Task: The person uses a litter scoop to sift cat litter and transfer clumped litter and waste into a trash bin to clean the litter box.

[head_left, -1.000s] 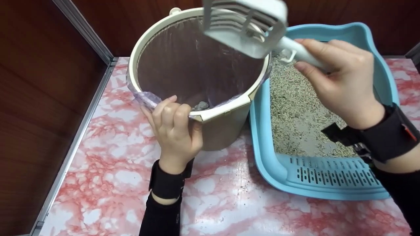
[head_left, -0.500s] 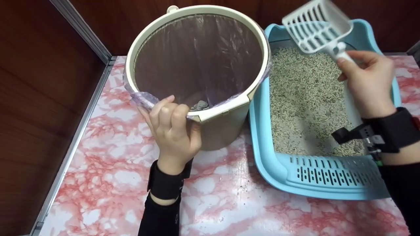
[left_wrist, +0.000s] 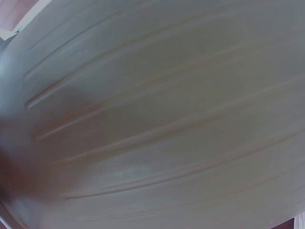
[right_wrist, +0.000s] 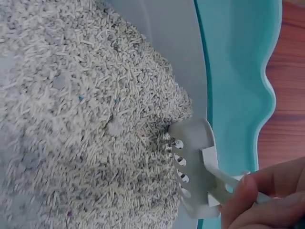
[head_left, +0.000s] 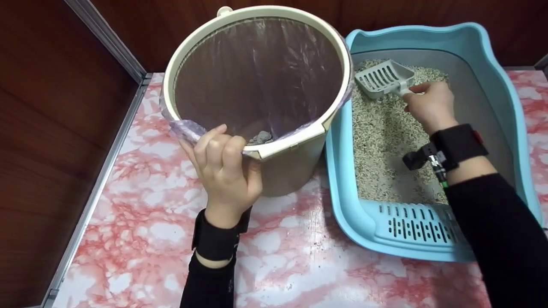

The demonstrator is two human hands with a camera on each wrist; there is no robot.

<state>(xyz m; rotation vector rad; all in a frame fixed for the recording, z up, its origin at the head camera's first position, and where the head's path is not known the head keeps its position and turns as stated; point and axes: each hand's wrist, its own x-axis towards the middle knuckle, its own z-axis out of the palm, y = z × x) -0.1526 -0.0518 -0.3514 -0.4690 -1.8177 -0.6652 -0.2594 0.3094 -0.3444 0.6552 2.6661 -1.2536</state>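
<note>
My right hand (head_left: 431,105) grips the handle of a light grey slotted litter scoop (head_left: 382,79). In the right wrist view the scoop (right_wrist: 194,164) meets the edge of the pellet litter (right_wrist: 95,114), close to the box's wall. The litter lies in a blue litter box (head_left: 340,188). With fingers over the front rim, my left hand (head_left: 224,175) holds the cream trash bin (head_left: 291,171) and its purple bag (head_left: 188,130). Grey clumps (head_left: 262,137) lie inside the bin. The bin's ribbed side (left_wrist: 167,114) fills the left wrist view.
A slotted step (head_left: 415,224) forms the front of the box. The floor (head_left: 141,222) is red-and-white marbled, with scattered crumbs in front of the bin. Dark wood panels (head_left: 51,128) stand at the left and back.
The right hand has carried the scoop from above the bin to the right, then lowered it to the litter at the back of the box. The left hand keeps its hold on the rim.
</note>
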